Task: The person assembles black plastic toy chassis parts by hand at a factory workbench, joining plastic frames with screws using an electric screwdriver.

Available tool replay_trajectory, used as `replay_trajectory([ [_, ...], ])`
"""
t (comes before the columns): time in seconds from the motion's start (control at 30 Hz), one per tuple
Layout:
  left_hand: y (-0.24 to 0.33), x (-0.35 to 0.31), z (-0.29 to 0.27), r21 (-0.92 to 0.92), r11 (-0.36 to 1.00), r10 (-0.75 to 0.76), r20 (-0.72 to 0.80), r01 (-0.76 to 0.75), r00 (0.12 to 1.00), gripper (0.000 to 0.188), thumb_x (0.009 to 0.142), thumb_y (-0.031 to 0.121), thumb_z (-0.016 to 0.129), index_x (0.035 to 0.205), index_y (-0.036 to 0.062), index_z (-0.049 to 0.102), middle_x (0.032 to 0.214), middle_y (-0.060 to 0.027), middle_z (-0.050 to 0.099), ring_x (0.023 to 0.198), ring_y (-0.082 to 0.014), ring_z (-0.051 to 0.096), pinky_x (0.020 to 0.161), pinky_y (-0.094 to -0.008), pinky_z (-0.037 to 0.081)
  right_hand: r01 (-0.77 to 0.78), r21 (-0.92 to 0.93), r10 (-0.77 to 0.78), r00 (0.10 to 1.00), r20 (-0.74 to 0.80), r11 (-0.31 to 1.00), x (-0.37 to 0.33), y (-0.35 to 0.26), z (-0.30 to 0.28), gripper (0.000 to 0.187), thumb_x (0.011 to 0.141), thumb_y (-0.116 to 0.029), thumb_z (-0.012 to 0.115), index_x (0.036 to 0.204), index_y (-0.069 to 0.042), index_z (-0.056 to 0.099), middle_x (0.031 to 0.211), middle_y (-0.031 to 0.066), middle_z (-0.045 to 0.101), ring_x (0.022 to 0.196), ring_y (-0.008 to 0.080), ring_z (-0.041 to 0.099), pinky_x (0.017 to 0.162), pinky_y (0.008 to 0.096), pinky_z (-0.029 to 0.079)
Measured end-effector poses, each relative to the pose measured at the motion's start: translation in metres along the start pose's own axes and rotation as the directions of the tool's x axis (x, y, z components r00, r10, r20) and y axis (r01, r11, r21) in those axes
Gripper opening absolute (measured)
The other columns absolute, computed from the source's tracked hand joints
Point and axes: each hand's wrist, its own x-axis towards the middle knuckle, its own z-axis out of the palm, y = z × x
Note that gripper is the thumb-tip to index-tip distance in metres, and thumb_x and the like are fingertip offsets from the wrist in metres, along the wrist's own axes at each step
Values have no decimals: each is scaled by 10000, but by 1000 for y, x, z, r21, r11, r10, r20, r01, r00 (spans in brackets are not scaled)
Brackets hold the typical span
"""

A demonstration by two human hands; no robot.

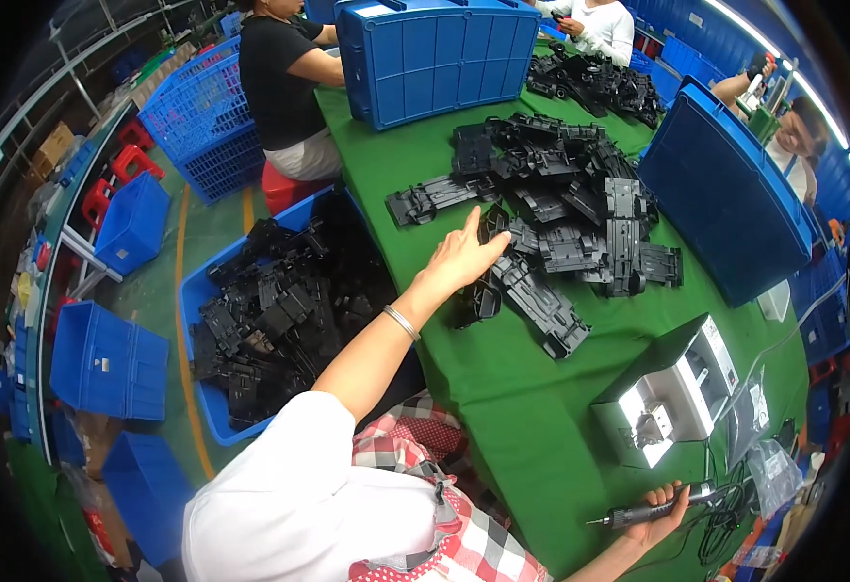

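My left hand (462,254) reaches to the near edge of a heap of black plastic chassis parts (551,165). Its index finger and thumb are spread apart, next to a dark frame-like part (484,299); the other fingers are partly hidden. A long chassis part (541,306) lies just right of that hand, and another (440,197) lies beyond it. Low on the right, my right hand (660,517) is wrapped round a black electric screwdriver (629,515), its bit pointing left.
A metal-and-white screw feeder (666,393) stands on the green-covered table (488,407), with cables and plastic bags beside it. Blue bins (435,63) (726,194) border the heap. Left of the table, a blue crate (216,412) holds more black parts. Other people sit around the table.
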Motion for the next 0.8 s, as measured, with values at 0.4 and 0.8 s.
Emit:
replay_trajectory([
  [0.4, -9, -11, -15, -642, 759, 6, 170, 106, 985, 760, 815, 296, 611, 1413, 30, 226, 977, -192, 557, 880, -239, 615, 624, -367, 556, -10, -83, 2, 995, -97, 997, 2, 10, 4, 178, 916, -229, 549, 923, -52, 536, 685, 19, 500, 536, 93, 468, 459, 224, 432],
  [0.8, -43, -21, -37, -979, 6, 87, 204, 205, 975, 404, 950, 341, 439, 1095, -21, 545, 996, -190, 616, 901, -334, 635, 806, -516, 529, -60, -122, 41, 987, -153, 991, 6, 15, 3, 143, 897, -221, 568, 876, -81, 550, 667, 6, 519, 538, 94, 496, 454, 219, 454],
])
